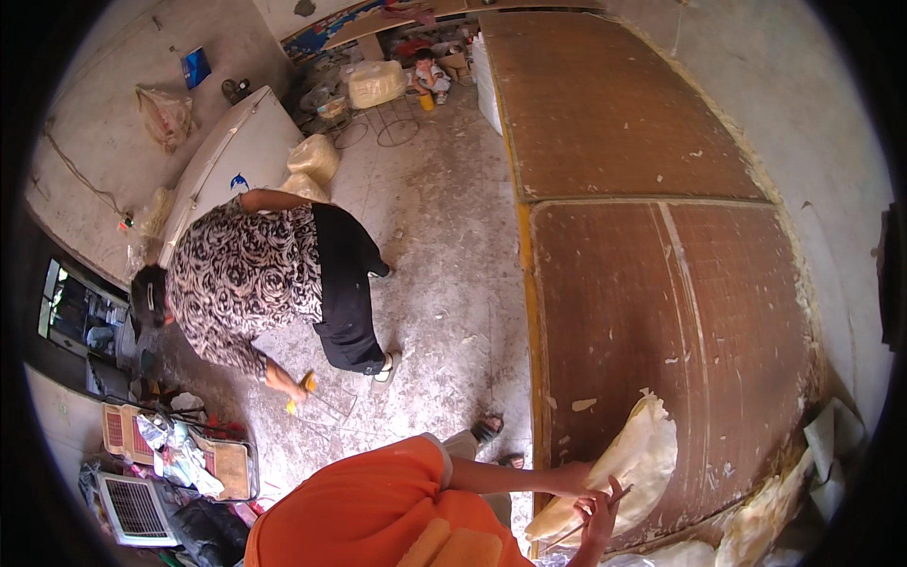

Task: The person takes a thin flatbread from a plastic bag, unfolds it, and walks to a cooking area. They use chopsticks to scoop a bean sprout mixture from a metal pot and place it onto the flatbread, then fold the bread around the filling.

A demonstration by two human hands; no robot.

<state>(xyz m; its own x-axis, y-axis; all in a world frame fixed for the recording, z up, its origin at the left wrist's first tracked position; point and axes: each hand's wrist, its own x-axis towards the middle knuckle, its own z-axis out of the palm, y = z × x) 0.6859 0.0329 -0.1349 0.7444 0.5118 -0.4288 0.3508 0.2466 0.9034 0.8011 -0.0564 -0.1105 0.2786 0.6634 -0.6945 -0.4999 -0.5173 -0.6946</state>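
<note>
A pale, thin, crinkled sheet [641,461] with ragged edges is held over the near end of a brown tabletop [609,298]. My left hand [574,480] grips its near edge, and some of the fingers are hidden behind the sheet. Close beside it, my right hand [602,512] is closed around a thin rod [572,531] that slants across the sheet's lower part. The sheet droops in a curved fold, and its lower end reaches the table's yellow edge [533,397].
A person [248,276] bends over the floor [439,319], holding a yellow-handled tool [309,381]. Another person [432,74] crouches at the back. Filled clear bags [312,159] stand by a white chest [234,142]. Clutter [177,461] lies lower left; more pale sheets [762,507] lie lower right.
</note>
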